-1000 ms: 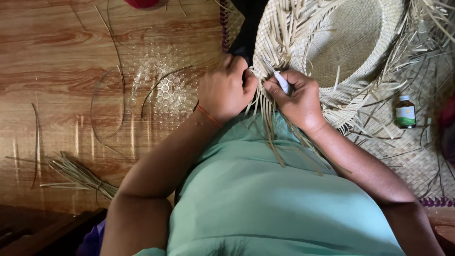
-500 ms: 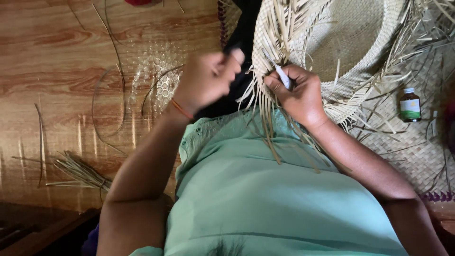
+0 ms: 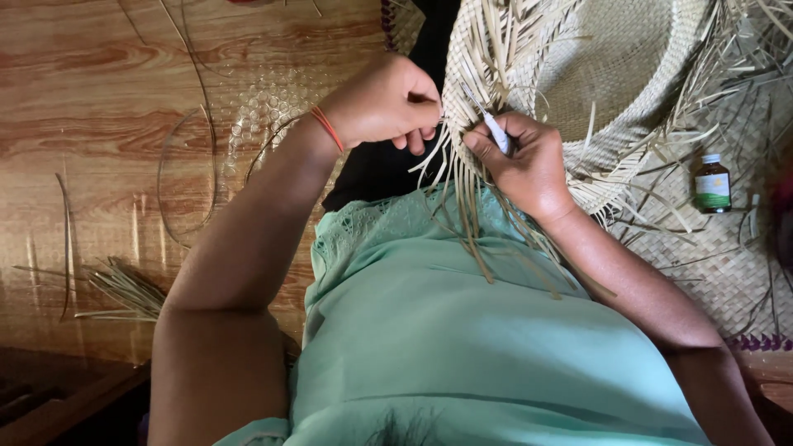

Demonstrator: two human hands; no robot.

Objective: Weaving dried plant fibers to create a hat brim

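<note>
Straw strands at the woven hat [image 3: 628, 74] brim are back in your left hand [image 3: 384, 103], pinched again after lifting away (weaving resumes); your right hand [image 3: 529, 161] grips the white tool [image 3: 498, 132].

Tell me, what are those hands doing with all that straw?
A person in a green top is working on a woven straw hat with loose strips sticking out around its brim. The left hand pinches some strips at the brim's edge. The right hand holds a small white-handled tool against the same spot. A little brown bottle stands on a woven mat off to the side, and a bundle of spare strips lies on the wooden floor.
</note>
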